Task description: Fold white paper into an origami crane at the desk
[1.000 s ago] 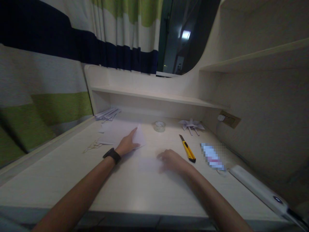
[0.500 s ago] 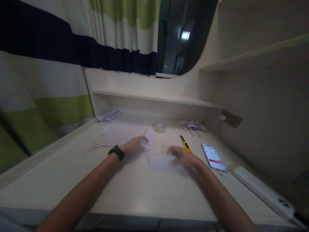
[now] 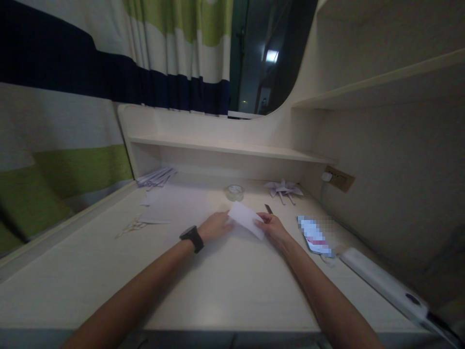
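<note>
We see only the tip of the utility knife [image 3: 268, 209]; the rest lies behind our right hand [image 3: 273, 229], and the phone [image 3: 314, 235] beside it is blurred, so its screen cannot be read. The dim light leaves the cut scraps [image 3: 131, 226] on the left of the desk [image 3: 218, 286] hard to make out. The small clear dish [image 3: 234, 192] near the back shelf shows nothing we can identify inside. Our left hand [image 3: 216, 226] and right hand both pinch the folded white paper [image 3: 247, 219], one at each end, holding it just above the desk in front of the dish. Half a second ago the right hand lay flat on a sheet while the left held the paper alone; now they have met on it.
</note>
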Available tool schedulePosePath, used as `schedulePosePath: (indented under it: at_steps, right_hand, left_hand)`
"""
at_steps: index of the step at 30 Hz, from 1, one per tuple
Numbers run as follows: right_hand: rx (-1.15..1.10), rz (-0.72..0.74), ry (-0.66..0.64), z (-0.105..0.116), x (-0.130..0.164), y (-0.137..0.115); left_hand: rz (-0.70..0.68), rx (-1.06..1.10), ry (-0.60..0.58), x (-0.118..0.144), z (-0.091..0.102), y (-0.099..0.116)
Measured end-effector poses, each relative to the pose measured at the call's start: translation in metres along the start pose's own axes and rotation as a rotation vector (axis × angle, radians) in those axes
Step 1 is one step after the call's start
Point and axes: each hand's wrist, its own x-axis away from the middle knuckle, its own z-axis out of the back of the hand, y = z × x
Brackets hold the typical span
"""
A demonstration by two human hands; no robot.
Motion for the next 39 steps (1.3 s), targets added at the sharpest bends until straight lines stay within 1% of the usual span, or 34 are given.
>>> schedulePosePath:
  at_steps: [1, 2, 4, 6, 9, 11, 14, 17, 19, 21, 23, 24, 26, 27, 29, 30, 31, 32, 33, 36, 39]
  right_hand:
    - [0.006, 0.005, 0.018, -0.004, -0.002, 0.002]
    - [0.015, 0.013, 0.039, -0.008, -0.005, 0.004]
    - [0.054, 0.027, 0.068, -0.014, -0.009, 0.007]
    - [0.125, 0.029, 0.063, -0.018, -0.011, 0.008]
    - [0.216, 0.0, 0.016, -0.018, -0.01, 0.008]
    - [0.236, -0.018, -0.009, -0.016, -0.009, 0.007]
    - [0.234, -0.04, -0.039, -0.012, -0.006, 0.007]
    - [0.239, -0.047, -0.037, -0.012, -0.005, 0.007]
    - [0.261, -0.04, -0.034, -0.013, -0.005, 0.007]
    - [0.27, -0.025, -0.018, -0.016, -0.005, 0.005]
    - [0.255, 0.013, 0.016, -0.018, -0.004, 0.002]
    - [0.243, 0.036, 0.03, -0.02, -0.004, 0.001]
    - [0.224, 0.071, 0.028, -0.023, -0.003, -0.003]
    - [0.221, 0.078, 0.014, -0.025, -0.002, -0.004]
    - [0.236, 0.075, -0.02, -0.029, 0.0, -0.006]
    - [0.252, 0.078, -0.024, -0.03, 0.001, -0.007]
    - [0.269, 0.09, -0.016, -0.031, 0.002, -0.008]
    - [0.278, 0.108, -0.003, -0.031, 0.003, -0.008]
    - [0.275, 0.126, 0.008, -0.03, 0.004, -0.008]
    - [0.192, 0.127, -0.009, -0.027, 0.007, -0.008]
    - [0.123, 0.095, -0.035, -0.027, 0.009, -0.007]
  left_hand:
    - [-0.047, -0.133, 0.004, 0.008, 0.003, 0.001]
    - [-0.064, -0.245, 0.015, 0.018, 0.006, 0.001]
    - [-0.051, -0.398, 0.003, 0.038, 0.014, 0.0]
    - [-0.021, -0.493, 0.0, 0.057, 0.02, -0.004]
    - [0.009, -0.54, -0.027, 0.078, 0.027, -0.012]
    - [0.028, -0.573, -0.043, 0.085, 0.032, -0.018]
    - [0.059, -0.618, -0.046, 0.087, 0.044, -0.027]
    - [0.095, -0.602, -0.042, 0.085, 0.061, -0.036]
    - [0.108, -0.558, -0.047, 0.082, 0.07, -0.041]
    - [0.115, -0.494, -0.017, 0.075, 0.073, -0.041]
    - [0.121, -0.381, 0.057, 0.064, 0.068, -0.034]
    - [0.138, -0.291, 0.128, 0.057, 0.063, -0.028]
    - [0.198, -0.049, 0.181, 0.043, 0.049, -0.014]
    - [0.223, 0.089, 0.173, 0.037, 0.041, -0.007]
    - [0.239, 0.329, 0.116, 0.028, 0.028, 0.005]
    - [0.231, 0.412, 0.064, 0.025, 0.024, 0.008]
    - [0.223, 0.472, 0.037, 0.024, 0.02, 0.01]
    - [0.219, 0.512, 0.033, 0.024, 0.018, 0.01]
    - [0.22, 0.536, 0.053, 0.025, 0.017, 0.008]
    - [0.254, 0.579, 0.197, 0.029, 0.018, -0.001]
    - [0.268, 0.605, 0.278, 0.031, 0.019, -0.008]
